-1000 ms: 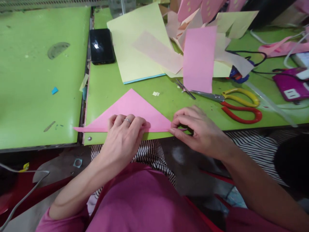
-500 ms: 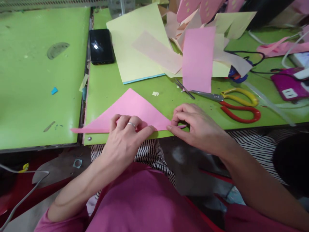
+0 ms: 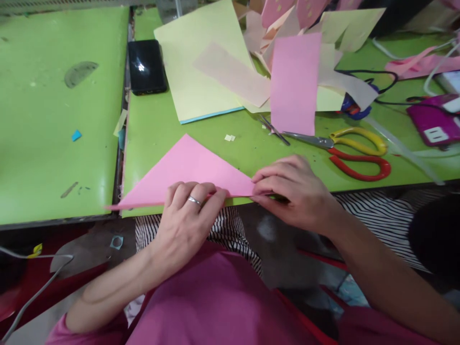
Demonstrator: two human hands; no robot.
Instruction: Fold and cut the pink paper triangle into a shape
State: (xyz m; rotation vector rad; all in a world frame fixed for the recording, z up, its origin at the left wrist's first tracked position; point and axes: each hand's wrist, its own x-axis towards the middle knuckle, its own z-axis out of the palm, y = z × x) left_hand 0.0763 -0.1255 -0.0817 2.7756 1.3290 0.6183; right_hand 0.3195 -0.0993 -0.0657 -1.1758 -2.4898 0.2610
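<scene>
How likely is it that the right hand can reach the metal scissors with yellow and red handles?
Probably yes: only green tabletop shows between the right hand and the scissors, though the hand holds one end of the pink paper triangle.

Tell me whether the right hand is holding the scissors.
No, the right hand holds one end of the pink triangle, while the scissors lie on the green table.

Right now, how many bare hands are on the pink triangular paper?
2: the bare left hand at the lower edge of the pink triangular paper, the bare right hand at its right corner. No other shows.
</scene>
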